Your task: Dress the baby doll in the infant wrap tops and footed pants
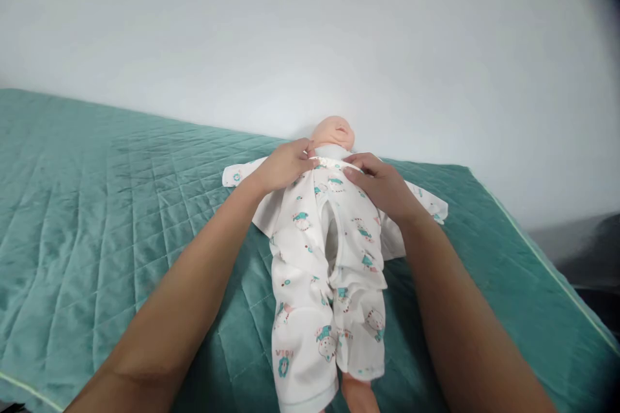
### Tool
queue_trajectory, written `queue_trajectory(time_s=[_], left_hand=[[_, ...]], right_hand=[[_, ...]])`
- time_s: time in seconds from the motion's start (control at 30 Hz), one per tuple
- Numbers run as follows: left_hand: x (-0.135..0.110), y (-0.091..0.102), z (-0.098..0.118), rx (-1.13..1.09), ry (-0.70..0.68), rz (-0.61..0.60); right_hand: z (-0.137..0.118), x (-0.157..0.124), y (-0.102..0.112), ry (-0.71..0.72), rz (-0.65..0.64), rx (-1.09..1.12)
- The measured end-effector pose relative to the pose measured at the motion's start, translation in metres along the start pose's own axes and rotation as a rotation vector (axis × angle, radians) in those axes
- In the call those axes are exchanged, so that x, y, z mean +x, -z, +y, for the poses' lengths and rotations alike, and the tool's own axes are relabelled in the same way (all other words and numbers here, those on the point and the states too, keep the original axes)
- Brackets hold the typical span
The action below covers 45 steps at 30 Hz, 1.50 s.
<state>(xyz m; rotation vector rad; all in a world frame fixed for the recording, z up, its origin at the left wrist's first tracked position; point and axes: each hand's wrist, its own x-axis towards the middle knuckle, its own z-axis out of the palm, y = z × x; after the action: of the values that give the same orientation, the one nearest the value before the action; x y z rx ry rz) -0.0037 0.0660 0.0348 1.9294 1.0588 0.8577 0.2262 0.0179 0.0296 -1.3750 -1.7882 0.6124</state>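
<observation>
A baby doll lies on its back, its head toward the wall and its legs toward me. It wears a white printed shirt with the sleeves spread out to both sides. White baby pants with a teal and red print and an open crotch cover its legs and reach up to the chest. My left hand pinches the waistband's left end near the doll's neck. At the right end of the same waistband, my right hand grips the fabric between thumb and fingers. One bare foot sticks out below.
A green quilted cover lies under the doll, with a pale piped edge along the right side. Behind the doll's head rises a plain white wall. Something dark, blurred, stands beyond the right edge.
</observation>
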Motion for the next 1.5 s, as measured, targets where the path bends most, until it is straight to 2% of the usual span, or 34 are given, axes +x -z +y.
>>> queue_trajectory(time_s=[0.13,0.23,0.37,0.53,0.6,0.67,0.77,0.83,1.03,1.27,1.37,1.5], left_hand=[[0.024,-0.006,-0.014,-0.03,0.031,0.016],[0.03,-0.014,-0.02,-0.073,0.02,0.041],[0.023,-0.023,-0.018,-0.031,0.0,0.133],[0.007,-0.013,-0.016,-0.062,0.055,0.072],[0.002,-0.006,-0.018,-0.039,0.026,0.031],[0.0,-0.002,-0.02,0.035,-0.023,0.02],[0.0,-0.005,-0.023,0.163,-0.124,0.123],[0.003,-0.008,-0.023,0.196,-0.147,0.179],[0.025,-0.01,-0.028,0.247,0.012,0.198],[0.055,-0.015,-0.045,0.285,0.023,0.26],[0.054,-0.018,-0.048,0.226,0.038,0.278],[0.043,-0.02,-0.047,0.105,-0.062,0.266]], right_hand=[[0.011,0.021,-0.005,-0.106,0.09,-0.048],[0.022,0.033,-0.007,-0.114,0.147,-0.033],[0.032,0.035,-0.01,-0.13,0.234,-0.01],[0.035,0.024,-0.011,-0.136,0.306,0.021],[0.037,0.022,-0.007,-0.054,0.295,-0.029],[0.04,0.021,-0.001,0.038,0.219,-0.085],[0.043,0.019,0.009,0.059,0.037,-0.093],[0.043,0.018,0.012,0.02,-0.022,-0.068],[0.043,0.024,0.006,-0.141,0.124,-0.167],[0.047,0.036,-0.001,-0.224,0.258,-0.261],[0.049,0.039,-0.004,-0.266,0.278,-0.257],[0.051,0.035,-0.006,-0.158,0.269,-0.072]])
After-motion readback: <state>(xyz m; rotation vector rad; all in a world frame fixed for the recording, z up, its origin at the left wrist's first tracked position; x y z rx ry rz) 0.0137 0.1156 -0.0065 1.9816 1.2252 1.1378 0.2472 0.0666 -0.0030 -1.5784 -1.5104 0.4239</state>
